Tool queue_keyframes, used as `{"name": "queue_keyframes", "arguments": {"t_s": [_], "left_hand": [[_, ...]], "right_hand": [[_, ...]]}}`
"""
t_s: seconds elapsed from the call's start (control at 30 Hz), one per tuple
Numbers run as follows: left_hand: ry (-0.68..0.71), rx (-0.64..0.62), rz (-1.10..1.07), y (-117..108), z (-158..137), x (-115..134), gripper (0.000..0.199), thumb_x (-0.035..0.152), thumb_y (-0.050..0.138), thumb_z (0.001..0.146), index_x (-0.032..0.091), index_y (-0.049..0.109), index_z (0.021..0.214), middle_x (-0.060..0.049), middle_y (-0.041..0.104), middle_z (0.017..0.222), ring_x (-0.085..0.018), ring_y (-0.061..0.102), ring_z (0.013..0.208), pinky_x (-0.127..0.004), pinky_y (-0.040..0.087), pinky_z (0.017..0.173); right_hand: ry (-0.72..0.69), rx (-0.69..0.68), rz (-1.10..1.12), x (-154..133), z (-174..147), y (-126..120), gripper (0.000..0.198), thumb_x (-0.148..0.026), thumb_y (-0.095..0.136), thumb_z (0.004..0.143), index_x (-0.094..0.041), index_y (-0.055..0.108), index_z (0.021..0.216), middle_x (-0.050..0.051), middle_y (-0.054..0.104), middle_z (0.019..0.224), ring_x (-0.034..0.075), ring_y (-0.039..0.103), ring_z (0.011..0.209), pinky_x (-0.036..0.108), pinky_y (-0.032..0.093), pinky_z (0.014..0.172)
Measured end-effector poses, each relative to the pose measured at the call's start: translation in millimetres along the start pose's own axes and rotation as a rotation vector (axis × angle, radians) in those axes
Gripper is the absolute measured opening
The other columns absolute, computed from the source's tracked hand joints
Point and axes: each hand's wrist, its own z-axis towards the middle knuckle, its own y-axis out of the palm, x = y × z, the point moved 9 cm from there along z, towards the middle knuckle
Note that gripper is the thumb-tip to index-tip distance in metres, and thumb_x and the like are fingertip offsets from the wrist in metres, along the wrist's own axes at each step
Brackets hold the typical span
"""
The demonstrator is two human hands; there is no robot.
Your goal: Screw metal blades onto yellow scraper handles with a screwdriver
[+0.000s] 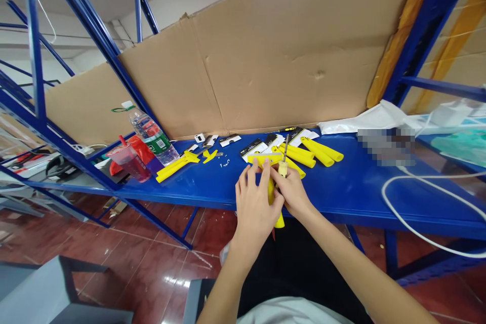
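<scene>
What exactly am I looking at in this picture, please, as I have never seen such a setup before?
There is no machine here: you see a person's two bare hands, filmed by a camera worn on their head, looking forward and down. The left hand and right hand hold a bright yellow piece with a long handle between them. The right hand also holds a screwdriver with a pale yellow handle, its metal shaft pointing up. On the blue workbench lie more yellow tube-shaped pieces and black-and-white cards. To the left are a clear plastic bottle with a green label and a reddish see-through cup.
</scene>
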Motion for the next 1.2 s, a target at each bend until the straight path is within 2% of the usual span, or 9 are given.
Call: {"name": "queue_keyframes", "arguments": {"t_s": [0.13, 0.33, 0.57, 0.73, 0.87, 0.93, 1.03, 1.13, 1.2], "left_hand": [[-0.05, -0.047, -0.033, 1, 1, 0, 0.074, 0.02, 0.066, 0.096, 0.032, 0.051, 0.168, -0.016, 0.05, 0.167, -0.04, 0.049, 0.154, -0.061, 0.048, 0.121], [-0.09, -0.121, -0.106, 8, 0, -6, 0.092, 0.013, 0.071, 0.088, 0.034, 0.043, 0.173, -0.011, 0.033, 0.183, -0.041, 0.048, 0.157, -0.059, 0.051, 0.122], [-0.118, -0.127, -0.322, 17, 1, -17, 0.091, 0.002, 0.053, 0.091, 0.038, 0.038, 0.174, -0.005, 0.02, 0.189, -0.035, 0.06, 0.151, -0.046, 0.06, 0.114], [0.011, -0.057, -0.448, 15, 2, -23, 0.087, -0.001, 0.047, 0.091, 0.032, 0.042, 0.171, -0.008, 0.021, 0.188, -0.034, 0.044, 0.164, -0.047, 0.057, 0.119], [0.106, 0.006, -0.638, 10, 3, -36, 0.085, 0.003, 0.049, 0.093, 0.035, 0.04, 0.17, -0.008, 0.028, 0.186, -0.032, 0.031, 0.171, -0.052, 0.045, 0.13], [0.011, 0.028, -0.886, 8, 7, -56, 0.084, 0.01, 0.06, 0.091, 0.037, 0.041, 0.168, -0.009, 0.04, 0.179, -0.035, 0.048, 0.161, -0.051, 0.052, 0.122], [-0.239, 0.043, -1.353, 12, 8, -89, 0.1, 0.014, 0.073, 0.079, 0.042, 0.037, 0.168, -0.01, 0.056, 0.164, -0.027, 0.076, 0.117, -0.04, 0.061, 0.095], [-0.363, 0.066, -1.684, 10, 5, -107, 0.106, 0.013, 0.07, 0.07, 0.045, 0.042, 0.166, -0.008, 0.059, 0.161, -0.008, 0.065, 0.079, -0.029, 0.054, 0.08], [-0.368, 0.062, -1.789, 10, 3, -111, 0.101, 0.014, 0.068, 0.067, 0.046, 0.05, 0.162, -0.007, 0.056, 0.166, -0.003, 0.05, 0.066, -0.026, 0.048, 0.072]], "right_hand": [[-0.013, -0.006, -0.042, 1, 1, -1, 0.04, -0.058, 0.09, 0.081, -0.018, 0.084, 0.086, 0.005, 0.075, 0.08, 0.021, 0.062, 0.077, 0.031, 0.048, 0.066], [-0.046, -0.02, -0.048, -5, -2, 2, 0.044, -0.061, 0.089, 0.081, -0.018, 0.086, 0.09, 0.008, 0.08, 0.088, 0.024, 0.07, 0.081, 0.034, 0.055, 0.072], [-0.02, -0.104, 0.067, -9, -7, 14, 0.046, -0.061, 0.093, 0.076, -0.02, 0.087, 0.096, 0.01, 0.084, 0.106, 0.032, 0.079, 0.097, 0.039, 0.065, 0.077], [-0.033, -0.124, 0.091, -8, -8, 16, 0.04, -0.056, 0.096, 0.075, -0.022, 0.089, 0.094, 0.008, 0.085, 0.102, 0.033, 0.08, 0.097, 0.046, 0.068, 0.083], [-0.027, -0.17, 0.155, -4, -8, 19, 0.043, -0.054, 0.095, 0.079, -0.025, 0.089, 0.11, 0.009, 0.085, 0.11, 0.032, 0.082, 0.096, 0.048, 0.069, 0.087], [-0.039, -0.171, 0.173, -4, -8, 18, 0.046, -0.055, 0.094, 0.082, -0.027, 0.088, 0.119, 0.009, 0.085, 0.116, 0.031, 0.082, 0.103, 0.047, 0.07, 0.089], [-0.062, -0.094, 0.167, -6, -5, 11, 0.045, -0.057, 0.092, 0.084, -0.025, 0.086, 0.116, 0.011, 0.084, 0.121, 0.031, 0.079, 0.112, 0.041, 0.071, 0.083], [-0.053, -0.018, 0.171, -6, -2, 4, 0.045, -0.058, 0.092, 0.083, -0.024, 0.086, 0.112, 0.011, 0.083, 0.123, 0.03, 0.077, 0.115, 0.035, 0.07, 0.072], [-0.05, -0.018, 0.158, -6, -2, 5, 0.047, -0.058, 0.092, 0.084, -0.024, 0.085, 0.114, 0.012, 0.082, 0.124, 0.029, 0.077, 0.111, 0.032, 0.069, 0.067]]}}
